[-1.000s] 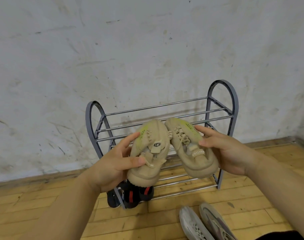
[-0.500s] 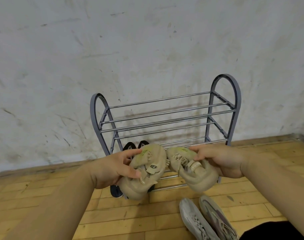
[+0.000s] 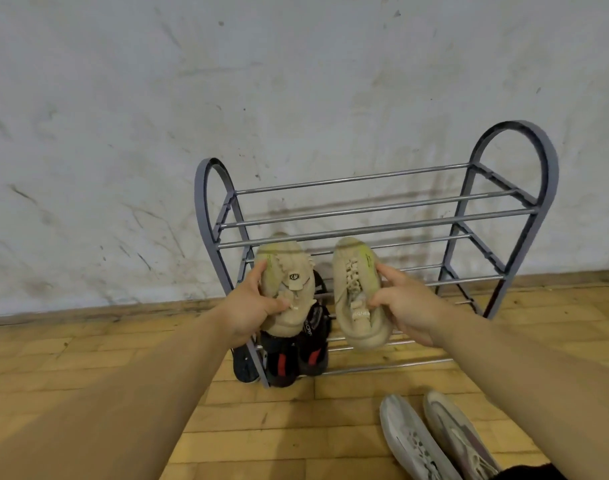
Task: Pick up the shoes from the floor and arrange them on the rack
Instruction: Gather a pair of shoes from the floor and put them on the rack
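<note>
I hold a pair of beige shoes in front of the grey metal rack (image 3: 375,229). My left hand (image 3: 251,306) grips the left beige shoe (image 3: 289,285) by its side. My right hand (image 3: 405,303) grips the right beige shoe (image 3: 356,289), toe pointing at the rack. Both shoes hover at the height of the middle bars, a gap between them. A pair of black shoes with red marks (image 3: 296,355) sits on the lowest tier at the left, partly hidden behind the left beige shoe. A grey pair (image 3: 434,441) lies on the floor at the bottom right.
The rack stands against a scuffed white wall (image 3: 296,81) on a wooden floor (image 3: 278,427). Its top tier and the right part of the lower tiers hold nothing.
Both hands have moved the beige shoes apart and forward, toes now pointing at the rack. The view has shifted closer to the rack.
</note>
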Motion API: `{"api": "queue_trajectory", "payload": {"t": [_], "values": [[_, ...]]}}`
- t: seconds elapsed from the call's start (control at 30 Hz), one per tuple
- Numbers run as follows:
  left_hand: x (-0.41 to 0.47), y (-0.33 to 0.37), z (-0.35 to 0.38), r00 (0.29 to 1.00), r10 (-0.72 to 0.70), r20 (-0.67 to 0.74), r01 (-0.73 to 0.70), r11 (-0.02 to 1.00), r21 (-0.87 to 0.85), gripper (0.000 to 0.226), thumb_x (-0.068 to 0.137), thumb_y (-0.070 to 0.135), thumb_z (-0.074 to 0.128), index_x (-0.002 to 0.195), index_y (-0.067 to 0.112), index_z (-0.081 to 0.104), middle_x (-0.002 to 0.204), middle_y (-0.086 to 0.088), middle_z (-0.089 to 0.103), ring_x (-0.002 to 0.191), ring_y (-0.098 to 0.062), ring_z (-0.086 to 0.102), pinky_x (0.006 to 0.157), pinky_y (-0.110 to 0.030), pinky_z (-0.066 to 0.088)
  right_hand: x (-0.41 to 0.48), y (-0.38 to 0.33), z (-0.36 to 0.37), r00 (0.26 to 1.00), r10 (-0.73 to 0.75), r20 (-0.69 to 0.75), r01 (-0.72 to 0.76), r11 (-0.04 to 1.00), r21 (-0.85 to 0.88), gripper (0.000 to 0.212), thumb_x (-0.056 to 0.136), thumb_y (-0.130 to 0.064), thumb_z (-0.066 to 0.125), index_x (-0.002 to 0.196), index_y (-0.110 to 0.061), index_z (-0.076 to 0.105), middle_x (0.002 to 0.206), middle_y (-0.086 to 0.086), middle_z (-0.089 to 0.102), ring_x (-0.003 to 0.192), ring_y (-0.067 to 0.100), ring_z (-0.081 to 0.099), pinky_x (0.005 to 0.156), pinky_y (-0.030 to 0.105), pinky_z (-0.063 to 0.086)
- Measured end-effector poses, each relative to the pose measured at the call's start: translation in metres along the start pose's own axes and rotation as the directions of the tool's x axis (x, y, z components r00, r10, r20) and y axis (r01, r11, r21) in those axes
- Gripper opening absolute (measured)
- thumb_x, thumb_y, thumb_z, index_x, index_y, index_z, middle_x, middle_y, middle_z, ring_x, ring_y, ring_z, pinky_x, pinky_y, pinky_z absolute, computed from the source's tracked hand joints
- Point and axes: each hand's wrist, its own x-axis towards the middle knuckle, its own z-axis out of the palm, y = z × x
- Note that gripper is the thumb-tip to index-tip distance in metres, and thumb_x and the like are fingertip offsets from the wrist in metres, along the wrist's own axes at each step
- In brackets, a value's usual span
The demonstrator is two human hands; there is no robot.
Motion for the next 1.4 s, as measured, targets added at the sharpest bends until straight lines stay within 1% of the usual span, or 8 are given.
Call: {"api": "queue_trajectory", "payload": {"t": [0.17, 0.33, 0.47, 0.6, 0.7, 0.9, 1.13, 1.4], "values": [[0.038, -0.012, -0.015, 0.993, 0.033, -0.111, -0.037, 0.999, -0.033, 0.100, 0.087, 0.001, 0.077, 0.161, 0.037, 0.021, 0.135, 0.003, 0.061, 0.121, -0.025, 0.062, 0.103, -0.049, 0.053, 0.053, 0.007, 0.021, 0.997, -0.042, -0.059, 0.041, 0.999, -0.019, 0.072, 0.089, 0.014, 0.059, 0.138, -0.039, 0.060, 0.115, 0.002, 0.079, 0.110, 0.029, 0.073, 0.097, 0.052, 0.058], [0.061, -0.015, -0.021, 0.988, 0.102, -0.115, -0.082, 0.982, 0.169, 0.102, 0.083, 0.022, 0.083, 0.161, 0.039, 0.020, 0.151, 0.010, 0.043, 0.132, -0.016, 0.050, 0.105, -0.031, 0.044, 0.107, -0.001, 0.048, 0.988, -0.092, -0.128, 0.081, 0.993, -0.085, 0.045, 0.093, 0.007, 0.056, 0.115, -0.030, 0.070, 0.111, 0.007, 0.078, 0.107, 0.033, 0.073, 0.092, 0.052, 0.060], [0.073, -0.023, -0.020, 0.964, 0.216, -0.158, -0.119, 0.876, 0.468, 0.080, 0.099, 0.029, 0.066, 0.163, 0.033, 0.019, 0.166, 0.003, 0.029, 0.146, -0.021, 0.038, 0.103, -0.025, 0.035, 0.126, 0.008, 0.052, 0.949, -0.227, -0.217, 0.098, 0.871, -0.481, 0.036, 0.106, -0.025, 0.047, 0.138, -0.038, 0.056, 0.113, 0.003, 0.071, 0.094, 0.023, 0.067, 0.077, 0.033, 0.053], [0.070, -0.028, -0.014, 0.937, 0.267, -0.224, -0.084, 0.796, 0.600, 0.065, 0.103, 0.036, 0.057, 0.160, 0.032, 0.029, 0.166, -0.009, 0.022, 0.146, -0.028, 0.037, 0.115, -0.032, 0.031, 0.116, 0.028, 0.037, 0.937, -0.311, -0.160, 0.150, 0.770, -0.620, 0.041, 0.103, -0.062, 0.037, 0.135, -0.043, 0.055, 0.127, -0.009, 0.066, 0.116, 0.018, 0.061, 0.097, 0.038, 0.047], [0.058, -0.031, -0.009, 0.924, 0.329, -0.193, -0.109, 0.715, 0.691, 0.059, 0.103, 0.038, 0.051, 0.158, 0.035, 0.030, 0.166, -0.007, 0.016, 0.150, -0.029, 0.029, 0.119, -0.038, 0.029, 0.104, 0.032, 0.028, 0.943, -0.333, -0.001, 0.255, 0.722, -0.643, 0.038, 0.093, -0.060, 0.057, 0.128, -0.048, 0.051, 0.129, -0.012, 0.060, 0.118, 0.012, 0.058, 0.100, 0.040, 0.048], [0.035, -0.024, -0.010, 0.934, 0.331, -0.131, -0.066, 0.522, 0.851, 0.081, 0.086, 0.059, 0.067, 0.157, 0.035, 0.033, 0.158, -0.004, 0.028, 0.146, -0.029, 0.030, 0.118, -0.044, 0.034, 0.095, 0.039, 0.020, 0.974, -0.192, 0.121, 0.203, 0.499, -0.842, 0.110, 0.080, -0.062, 0.073, 0.164, -0.033, 0.009, 0.164, 0.003, 0.028, 0.147, 0.024, 0.033, 0.119, 0.041, 0.033], [0.022, -0.017, -0.013, 0.914, 0.290, -0.284, 0.136, 0.441, 0.887, 0.080, 0.076, 0.074, 0.065, 0.144, 0.036, 0.046, 0.115, -0.003, 0.045, 0.112, -0.029, 0.053, 0.092, -0.047, 0.054, 0.087, 0.036, 0.028, 0.976, -0.194, 0.101, 0.186, 0.487, -0.853, 0.100, 0.088, -0.049, 0.068, 0.165, -0.033, 0.006, 0.166, 0.003, 0.029, 0.145, 0.026, 0.039, 0.116, 0.039, 0.039], [0.022, -0.024, -0.012, 0.887, 0.198, -0.416, 0.278, 0.490, 0.826, 0.097, 0.077, 0.081, 0.060, 0.154, 0.051, 0.009, 0.157, -0.017, 0.006, 0.137, -0.049, 0.028, 0.112, -0.057, 0.035, 0.088, 0.036, 0.029, 0.967, -0.210, 0.141, 0.223, 0.438, -0.871, 0.092, 0.093, -0.050, 0.062, 0.163, -0.044, 0.002, 0.164, 0.000, 0.033, 0.139, 0.024, 0.046, 0.113, 0.037, 0.041]]}}
